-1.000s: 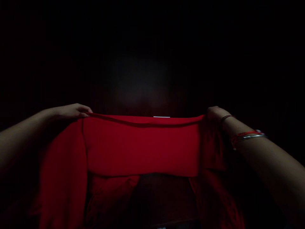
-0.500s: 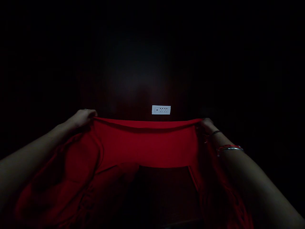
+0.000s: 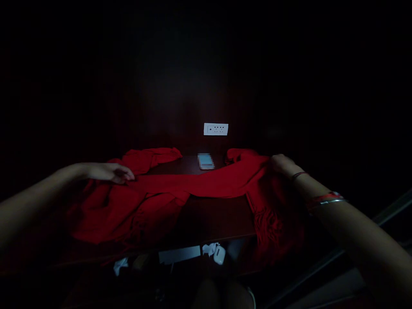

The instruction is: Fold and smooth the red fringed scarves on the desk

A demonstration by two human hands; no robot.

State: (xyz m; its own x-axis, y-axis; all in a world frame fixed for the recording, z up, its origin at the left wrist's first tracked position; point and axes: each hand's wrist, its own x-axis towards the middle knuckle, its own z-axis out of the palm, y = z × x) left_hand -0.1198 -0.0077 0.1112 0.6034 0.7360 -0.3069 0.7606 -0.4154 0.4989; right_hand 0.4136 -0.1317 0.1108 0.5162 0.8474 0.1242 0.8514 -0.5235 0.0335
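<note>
A long red scarf [image 3: 212,183] with a knotted fringe [image 3: 268,225] stretches across the dark table between my two hands. My left hand [image 3: 109,172] rests at its left part with fingers loosely extended over the bunched cloth, not visibly wrapped around it. My right hand [image 3: 283,164] is closed on the scarf's raised right end, and the fringed part hangs below it. On the left, the cloth lies in loose folds. Two more red portions of cloth lie behind; whether they belong to the same piece I cannot tell.
A phone [image 3: 206,161], blurred over, lies at the back of the table [image 3: 219,216]. Above it a white socket plate [image 3: 216,129] is on the wall. Under the table edge are a white earbud case [image 3: 219,254] and crumpled white paper [image 3: 121,266]. The surroundings are very dark.
The scarf has come down from a raised, taut stretch to lie low across the table. My left hand's fingers have loosened. The phone, socket plate and things below the table edge have come into view.
</note>
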